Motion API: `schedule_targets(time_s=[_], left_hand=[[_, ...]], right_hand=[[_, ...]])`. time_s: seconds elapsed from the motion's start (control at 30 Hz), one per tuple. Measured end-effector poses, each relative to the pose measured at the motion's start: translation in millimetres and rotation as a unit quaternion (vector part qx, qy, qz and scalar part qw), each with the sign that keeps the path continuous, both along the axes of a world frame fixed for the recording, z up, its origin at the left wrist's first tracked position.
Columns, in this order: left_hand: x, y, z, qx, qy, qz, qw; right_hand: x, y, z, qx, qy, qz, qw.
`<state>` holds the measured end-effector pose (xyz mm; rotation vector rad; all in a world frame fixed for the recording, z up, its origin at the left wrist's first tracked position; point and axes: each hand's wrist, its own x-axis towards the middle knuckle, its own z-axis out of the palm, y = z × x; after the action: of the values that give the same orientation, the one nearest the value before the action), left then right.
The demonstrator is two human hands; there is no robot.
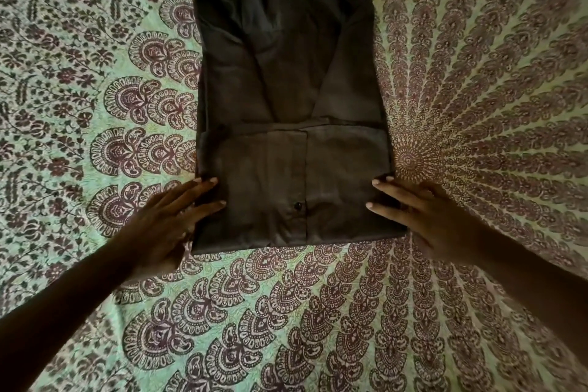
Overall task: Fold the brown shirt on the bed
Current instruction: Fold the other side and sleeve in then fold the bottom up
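You have nothing to read here: no text, label, brand, number or sign shows on anything in the frame, from upper left to lower right.

My one head view looks steeply down, close over the green paisley-printed cotton bedspread (286,312)

Left hand (165,219) and right hand (423,216) flank the folded brown shirt (286,105).
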<state>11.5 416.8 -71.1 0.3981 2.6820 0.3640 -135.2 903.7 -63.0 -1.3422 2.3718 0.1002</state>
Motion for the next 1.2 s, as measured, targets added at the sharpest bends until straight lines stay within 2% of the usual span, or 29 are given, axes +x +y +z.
schedule_targets(time_s=[0.2,0.3,0.37,0.5,0.57,0.63,0.73,0.77,0.83,0.93,1.0,1.1,1.2], left_hand=[[1,10,-6,-0.018,-0.002,0.017,1.0],[-2,18,-12,0.084,0.05,0.096,0.991],[-11,20,-15,0.155,0.07,0.182,0.968],[-45,19,9,0.297,-0.001,0.348,0.889],[-71,17,29,0.363,-0.004,0.385,0.849],[-100,13,47,0.409,0.009,0.395,0.823],[-149,1,54,0.365,0.057,0.419,0.829],[-169,-1,56,0.367,0.072,0.431,0.821],[-208,-8,56,0.349,0.112,0.449,0.815],[-264,-16,57,0.28,0.158,0.466,0.825],[-293,-23,54,0.22,0.175,0.467,0.838],[-330,-33,46,0.2,0.175,0.5,0.824],[-366,-40,39,0.14,0.163,0.51,0.833]], right_hand=[[3,-2,-11,-0.005,0.025,0.01,1.0],[13,-10,-18,-0.102,0.02,-0.08,0.991],[16,-22,-15,-0.177,0.008,-0.157,0.972],[-3,-47,10,-0.262,-0.046,-0.312,0.912],[-26,-64,30,-0.28,-0.027,-0.349,0.894],[-58,-85,51,-0.307,0.003,-0.367,0.878],[-116,-113,71,-0.355,0.045,-0.385,0.851],[-139,-122,73,-0.362,0.061,-0.388,0.846],[-180,-141,73,-0.366,0.073,-0.399,0.838],[-237,-173,68,-0.353,0.09,-0.414,0.834],[-271,-191,59,-0.308,0.109,-0.41,0.851],[-317,-215,50,-0.214,0.133,-0.383,0.889],[-354,-231,47,-0.137,0.174,-0.38,0.898]])
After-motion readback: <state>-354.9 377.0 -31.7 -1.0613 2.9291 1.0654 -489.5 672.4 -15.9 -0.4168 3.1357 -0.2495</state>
